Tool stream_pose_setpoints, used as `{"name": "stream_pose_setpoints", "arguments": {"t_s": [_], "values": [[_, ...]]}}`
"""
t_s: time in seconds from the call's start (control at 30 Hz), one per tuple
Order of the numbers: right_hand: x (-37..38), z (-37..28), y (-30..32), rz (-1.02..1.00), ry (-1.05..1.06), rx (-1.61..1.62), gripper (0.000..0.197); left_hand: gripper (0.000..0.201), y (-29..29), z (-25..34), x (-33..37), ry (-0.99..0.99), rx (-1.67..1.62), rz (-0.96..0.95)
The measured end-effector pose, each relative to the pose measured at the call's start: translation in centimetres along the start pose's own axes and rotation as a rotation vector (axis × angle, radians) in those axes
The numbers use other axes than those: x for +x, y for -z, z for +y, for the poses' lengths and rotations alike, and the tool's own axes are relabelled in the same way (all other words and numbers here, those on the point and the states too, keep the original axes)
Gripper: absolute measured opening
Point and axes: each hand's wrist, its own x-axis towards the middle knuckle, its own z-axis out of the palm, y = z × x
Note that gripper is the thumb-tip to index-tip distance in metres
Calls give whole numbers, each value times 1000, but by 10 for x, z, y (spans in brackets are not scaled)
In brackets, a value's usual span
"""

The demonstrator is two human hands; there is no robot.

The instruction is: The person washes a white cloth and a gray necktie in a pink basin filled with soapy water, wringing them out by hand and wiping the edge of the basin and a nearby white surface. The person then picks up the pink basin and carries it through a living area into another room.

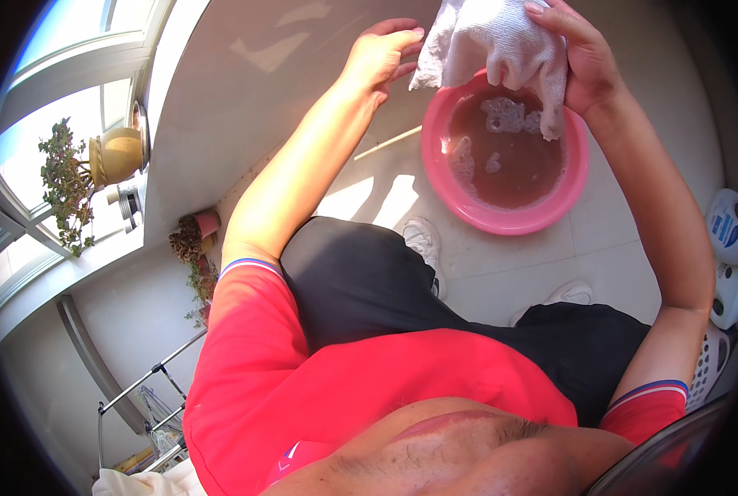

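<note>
A white towel (501, 41) hangs bunched at the top of the view, its lower folds and one twisted end drooping over a pink basin (508, 221). My right hand (585, 62) is closed on the towel's right side, the thumb lying on top of the cloth. Just beside the towel's left edge is my left hand (385, 54), its fingers stretched toward the cloth and slightly apart, with nothing seen in them. Murky brown water (509, 178) fills much of the basin, with patches of white suds (505, 114) floating on it.
The basin stands on a pale tiled floor (501, 289) in front of my white shoes (423, 240). To the left, a potted plant (114, 155) sits on the window ledge and another (206, 223) lower down. Bottles (724, 227) and a perforated white basket (706, 364) line the right edge.
</note>
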Motion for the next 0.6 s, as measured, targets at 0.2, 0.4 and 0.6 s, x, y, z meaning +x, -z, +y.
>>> {"name": "stream_pose_setpoints", "arguments": {"t_s": [0.2, 0.4, 0.6], "values": [[15, 25, 7, 348, 24, -98, 37, 75, -28, 1, -13, -462, -588, -638], [22, 53, 16, 528, -7, -1349, 38, 31, -46, -23, -15, -421, -242, -157], [-6, 55, 38, 458, -309, -1342, 40, 51, 59, 15, -6, -1474, 944, 580]]}}
